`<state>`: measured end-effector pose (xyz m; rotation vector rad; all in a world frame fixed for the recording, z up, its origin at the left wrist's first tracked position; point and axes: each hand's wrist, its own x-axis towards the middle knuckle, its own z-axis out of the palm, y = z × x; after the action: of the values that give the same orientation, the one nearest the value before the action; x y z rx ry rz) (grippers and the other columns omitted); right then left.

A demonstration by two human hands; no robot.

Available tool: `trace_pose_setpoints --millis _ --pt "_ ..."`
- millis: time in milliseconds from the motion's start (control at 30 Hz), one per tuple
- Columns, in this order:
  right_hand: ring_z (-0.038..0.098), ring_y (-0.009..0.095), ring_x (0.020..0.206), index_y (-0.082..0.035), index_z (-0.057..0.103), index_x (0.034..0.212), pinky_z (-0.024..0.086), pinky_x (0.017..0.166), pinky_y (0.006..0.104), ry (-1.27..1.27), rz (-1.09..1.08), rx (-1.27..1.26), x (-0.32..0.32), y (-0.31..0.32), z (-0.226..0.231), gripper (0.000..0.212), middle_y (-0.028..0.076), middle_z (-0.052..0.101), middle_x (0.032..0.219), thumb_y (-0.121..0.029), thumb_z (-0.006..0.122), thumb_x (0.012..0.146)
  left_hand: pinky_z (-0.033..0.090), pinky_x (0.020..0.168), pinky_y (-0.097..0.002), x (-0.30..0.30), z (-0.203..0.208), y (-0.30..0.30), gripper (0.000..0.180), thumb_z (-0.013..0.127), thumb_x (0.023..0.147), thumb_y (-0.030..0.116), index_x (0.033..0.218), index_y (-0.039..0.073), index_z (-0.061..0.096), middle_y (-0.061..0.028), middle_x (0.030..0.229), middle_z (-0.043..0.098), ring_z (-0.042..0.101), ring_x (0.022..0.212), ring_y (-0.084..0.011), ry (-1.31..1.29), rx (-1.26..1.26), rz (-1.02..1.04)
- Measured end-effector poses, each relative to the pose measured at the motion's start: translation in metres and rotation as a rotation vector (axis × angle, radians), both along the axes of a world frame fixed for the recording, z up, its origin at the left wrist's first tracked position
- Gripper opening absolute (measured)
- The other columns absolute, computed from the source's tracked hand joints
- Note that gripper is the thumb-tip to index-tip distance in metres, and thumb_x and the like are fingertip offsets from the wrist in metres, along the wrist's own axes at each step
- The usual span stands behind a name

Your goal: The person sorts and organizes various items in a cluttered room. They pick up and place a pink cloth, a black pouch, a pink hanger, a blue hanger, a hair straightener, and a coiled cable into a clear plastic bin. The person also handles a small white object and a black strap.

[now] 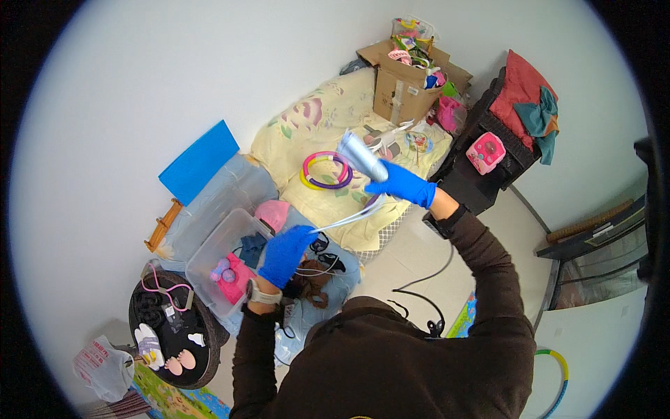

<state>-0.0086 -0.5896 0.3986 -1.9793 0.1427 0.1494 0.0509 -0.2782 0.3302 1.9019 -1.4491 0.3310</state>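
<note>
My right hand (pixel 405 184), in a blue glove, is closed on a pale blue, tube-shaped appliance (pixel 362 158) that looks like a hair dryer, slightly blurred and tilted up to the left. A pale cord (pixel 349 219) hangs in a loop below it and runs to my left hand (pixel 287 255). That hand, also gloved in blue, is closed around the cord; its fingertips are partly hidden. Both hands are raised above the covered seat. Beside my left hand stands a clear plastic bin (pixel 201 260) with a pink cloth (pixel 236 278) and dark blue fabric in it.
Pink, yellow and purple rings (pixel 343 180) lie on the floral cover (pixel 296 150). Behind stands a full cardboard box (pixel 405 94). At left, a round dark stool (pixel 202 366) bears small items. A blue panel (pixel 200 162) leans on the wall. A black cable (pixel 426 290) trails over the floor.
</note>
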Motion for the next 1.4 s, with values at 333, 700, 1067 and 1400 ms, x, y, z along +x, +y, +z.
trace_pose_setpoints --millis 333,700,1067,1400 --pt "0.06 0.032 0.093 -0.01 0.048 0.121 0.047 0.08 0.0378 -0.01 0.562 -0.532 -0.041 0.076 0.022 0.066 0.018 0.059 0.105 -0.045 0.072 0.07 0.048 0.068 -0.0259 0.043 0.05 -0.038 0.016 0.057 0.086 0.016 0.092 0.004 0.066 -0.0072 0.089 0.065 0.062 0.078 -0.0163 0.737 -0.08 -0.096" --pt "0.064 0.033 0.073 -0.003 0.056 0.104 0.05 0.062 0.0422 -0.182 -0.081 -1.093 0.013 -0.008 0.02 0.046 0.019 0.064 0.083 -0.028 0.072 0.069 0.051 0.06 -0.0352 -0.015 0.017 -0.059 0.026 0.055 0.082 0.008 0.107 0.008 0.06 -0.0125 0.1 0.063 0.064 0.073 -0.0281 0.061 0.211 -0.001" --pt "0.061 0.036 0.085 -0.006 0.049 0.112 0.049 0.072 0.0406 -0.436 0.132 -0.264 -0.013 0.036 0.059 0.048 0.02 0.06 0.095 -0.027 0.068 0.073 0.048 0.077 -0.031 0.026 -0.006 -0.063 0.029 0.051 0.091 0.016 0.115 0.001 0.056 -0.018 0.103 0.063 0.062 0.091 -0.0276 0.82 -0.14 -0.103" --pt "0.061 0.036 0.081 -0.009 0.055 0.106 0.049 0.071 0.043 -0.247 0.672 -0.59 -0.022 0.052 0.005 0.041 0.018 0.062 0.09 -0.026 0.068 0.071 0.049 0.067 -0.0308 0.05 0.048 -0.045 0.016 0.06 0.084 0.018 0.094 0.008 0.065 -0.0104 0.088 0.065 0.064 0.076 -0.0243 0.365 0.043 -0.162"
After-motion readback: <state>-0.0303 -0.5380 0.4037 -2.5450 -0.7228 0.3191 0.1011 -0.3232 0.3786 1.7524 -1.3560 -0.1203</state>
